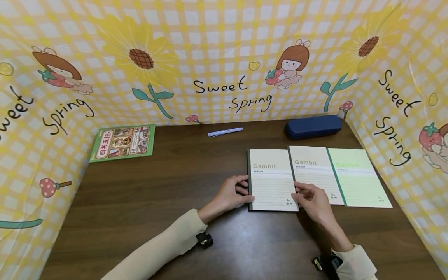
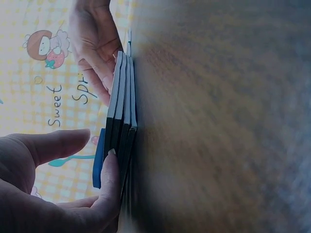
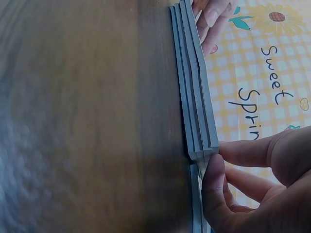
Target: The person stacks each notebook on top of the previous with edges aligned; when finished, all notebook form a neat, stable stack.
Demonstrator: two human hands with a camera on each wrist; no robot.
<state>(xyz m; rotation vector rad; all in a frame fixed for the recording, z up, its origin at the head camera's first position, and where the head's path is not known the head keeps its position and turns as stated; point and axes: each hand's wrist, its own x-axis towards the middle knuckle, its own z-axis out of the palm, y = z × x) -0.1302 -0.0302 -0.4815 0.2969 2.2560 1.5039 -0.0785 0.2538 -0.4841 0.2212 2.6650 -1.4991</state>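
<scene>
A stack of cream-covered notebooks (image 1: 271,182) lies on the table between both hands; several layered edges (image 2: 119,97) show in the wrist views. My left hand (image 1: 231,192) touches the stack's dark spine side with its fingertips. In the left wrist view the left thumb (image 2: 60,144) stands apart from the cover. At the opposite edge, my right hand (image 1: 316,202) rests its thumb and fingertips against the stack's side. In the right wrist view those fingertips (image 3: 215,167) meet a corner of the stack. Just right lie another cream notebook (image 1: 315,175) and a light green notebook (image 1: 358,179).
Behind the notebooks is a dark blue case (image 1: 313,127). A pale lilac pen (image 1: 225,132) lies at the back middle, and a green-bordered picture book (image 1: 122,142) at the back left. Yellow checked cloth (image 1: 196,46) walls the brown table (image 1: 175,171) on three sides.
</scene>
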